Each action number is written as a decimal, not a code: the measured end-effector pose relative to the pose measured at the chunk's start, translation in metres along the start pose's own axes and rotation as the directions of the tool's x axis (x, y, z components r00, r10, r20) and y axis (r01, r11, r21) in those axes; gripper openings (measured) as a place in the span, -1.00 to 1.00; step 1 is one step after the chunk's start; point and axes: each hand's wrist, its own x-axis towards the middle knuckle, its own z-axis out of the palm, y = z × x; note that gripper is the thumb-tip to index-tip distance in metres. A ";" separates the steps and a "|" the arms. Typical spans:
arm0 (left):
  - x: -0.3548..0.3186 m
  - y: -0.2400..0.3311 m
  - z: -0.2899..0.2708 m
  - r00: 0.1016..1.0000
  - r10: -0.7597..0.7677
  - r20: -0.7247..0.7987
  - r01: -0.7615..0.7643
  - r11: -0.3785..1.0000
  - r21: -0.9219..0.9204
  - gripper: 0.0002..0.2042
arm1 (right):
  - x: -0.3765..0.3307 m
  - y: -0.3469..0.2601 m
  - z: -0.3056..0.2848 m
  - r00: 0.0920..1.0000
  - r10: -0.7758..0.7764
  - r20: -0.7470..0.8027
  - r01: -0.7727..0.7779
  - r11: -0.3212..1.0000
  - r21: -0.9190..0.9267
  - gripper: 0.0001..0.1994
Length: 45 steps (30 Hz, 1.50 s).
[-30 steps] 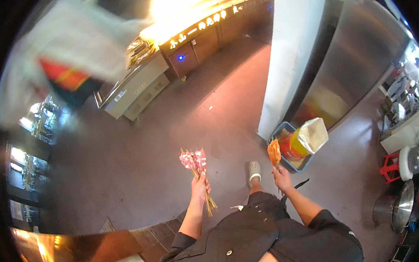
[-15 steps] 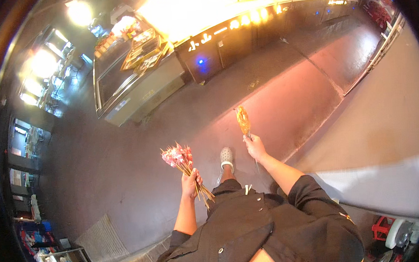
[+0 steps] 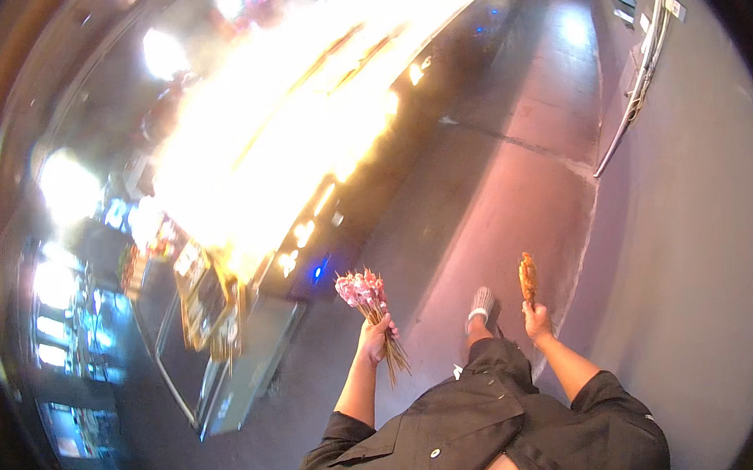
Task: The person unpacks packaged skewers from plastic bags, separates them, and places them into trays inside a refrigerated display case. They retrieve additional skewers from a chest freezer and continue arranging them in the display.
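A bunch of raw meat skewers fans upward from my left hand, whose fingers wrap round the sticks. The pink meat is at the top, and the bare stick ends poke out below the fist. My right hand is closed on a skewer of golden-brown food, held upright away from my body; what food it is, I cannot make out. Both hands are held out over the floor, well apart from each other.
A long, glaringly lit counter runs from the left to the far top. Trays stand at its near end, above a glass-fronted case. A pale wall with a metal rail borders the right. My shoe is on the floor.
My view has turned rightward along the counter, which now lies closer on the left. I have stepped forward. Both hands keep hold of their skewers.
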 end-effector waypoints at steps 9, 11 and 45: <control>0.302 0.147 0.224 0.987 -0.137 0.087 0.149 0.978 -0.146 -0.72 | 0.314 -0.137 0.016 0.999 -0.043 -0.029 0.041 0.997 -0.073 -0.54; 0.360 0.177 0.270 0.974 -0.176 0.140 0.200 0.964 -0.177 -0.66 | 0.391 -0.185 0.025 0.999 -0.054 0.003 0.054 0.997 -0.053 -0.62; 1.413 0.597 1.243 0.877 -0.131 0.462 0.196 0.976 -0.095 -0.85 | 1.764 -0.341 -0.332 0.740 0.510 -0.439 -0.597 0.798 -0.079 -0.61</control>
